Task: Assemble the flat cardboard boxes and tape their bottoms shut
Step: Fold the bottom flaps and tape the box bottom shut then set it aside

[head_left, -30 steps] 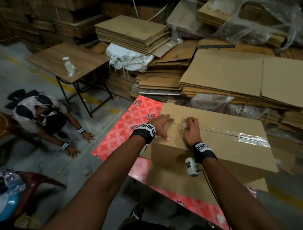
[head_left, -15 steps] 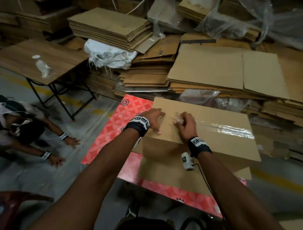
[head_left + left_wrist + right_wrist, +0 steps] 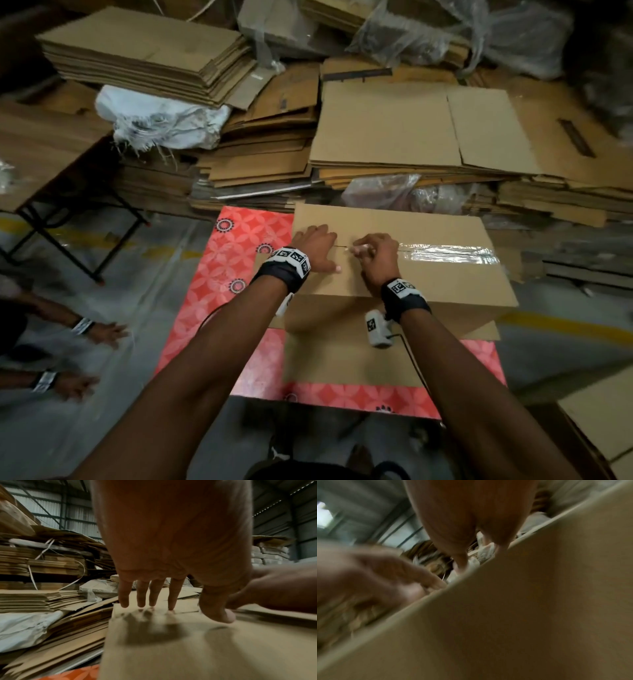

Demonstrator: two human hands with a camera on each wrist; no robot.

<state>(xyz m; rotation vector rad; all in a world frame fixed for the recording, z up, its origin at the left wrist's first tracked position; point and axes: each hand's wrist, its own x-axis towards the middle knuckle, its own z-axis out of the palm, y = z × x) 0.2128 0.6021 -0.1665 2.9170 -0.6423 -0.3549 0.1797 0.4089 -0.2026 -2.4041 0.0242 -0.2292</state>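
Brown cardboard box (image 3: 428, 274) mid-frame on red patterned table (image 3: 219, 274). Left hand (image 3: 317, 248) flat, fingers spread, pressing box top. Right hand (image 3: 375, 255) curled, pinching clear tape strip (image 3: 448, 254) end at centre seam.
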